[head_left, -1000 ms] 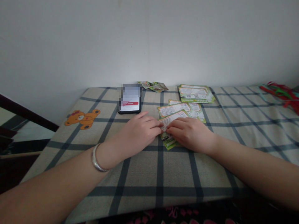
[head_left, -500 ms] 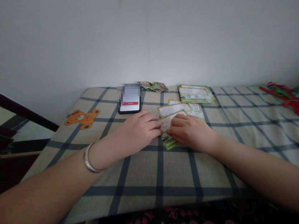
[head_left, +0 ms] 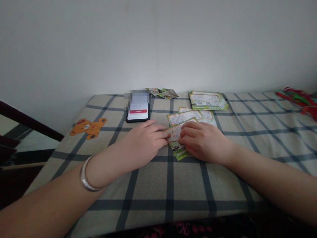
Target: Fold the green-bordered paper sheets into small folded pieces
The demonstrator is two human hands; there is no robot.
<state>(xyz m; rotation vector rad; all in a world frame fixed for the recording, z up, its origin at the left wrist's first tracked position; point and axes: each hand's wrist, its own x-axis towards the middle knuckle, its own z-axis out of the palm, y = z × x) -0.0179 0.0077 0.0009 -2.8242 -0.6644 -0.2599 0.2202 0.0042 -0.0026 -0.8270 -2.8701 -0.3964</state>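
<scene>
Several printed cards (head_left: pixel 182 117) with green borders lie overlapping in a loose spread on the checked cloth. The front card (head_left: pixel 176 133) is tilted, with a dark picture and green edge towards me. My left hand (head_left: pixel 146 140) rests palm down, its fingers stretched out and their tips at the left edge of this card. Over the right part of the cards lies my right hand (head_left: pixel 206 142), its bent fingers slightly apart and resting on the front card. The right hand hides the cards' right side, and its thumb is hard to make out.
A phone (head_left: pixel 138 114) with a lit screen lies beyond my left hand. Crumpled wrappers (head_left: pixel 164 93) and a neat stack of similar cards (head_left: pixel 208 100) sit near the wall. Red and green strands (head_left: pixel 297 100) lie far right. A bear picture (head_left: pixel 88 128) is at left.
My left hand has drawn slightly back to the left, uncovering more of the front card's lower left. My right fingers have loosened a little. The cards stay nearly in place.
</scene>
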